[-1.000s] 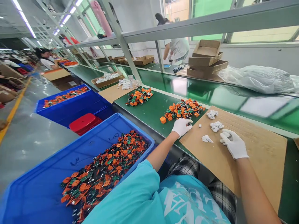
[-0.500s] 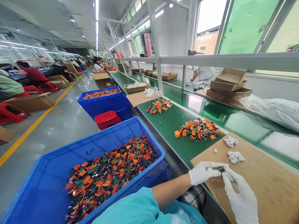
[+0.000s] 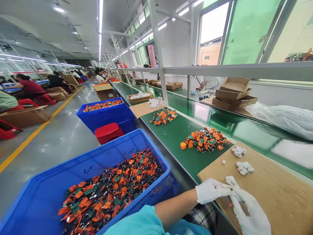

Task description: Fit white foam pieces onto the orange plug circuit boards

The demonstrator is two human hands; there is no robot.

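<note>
My white-gloved left hand and white-gloved right hand meet fingertip to fingertip over the near edge of a brown cardboard sheet. Both are closed in a pinch on a small circuit board part, mostly hidden by the gloves. A bit of orange peeks out beneath the fingers. Just beyond them lie two small heaps of white pieces, a nearer heap and a farther heap, plus one loose white piece. Left of the sheet, a pile of orange-capped circuit boards rests on the green belt.
A large blue bin of similar orange and green parts stands at my left. Behind it are a red stool and another blue bin. Cardboard trays and clear plastic wrapping lie across the belt. Other people sit farther off.
The view has tilted up and turned slightly. My hands stay together at the cardboard; the fingers have shifted, covering the green and dark part that showed between them, and some orange now shows below.
</note>
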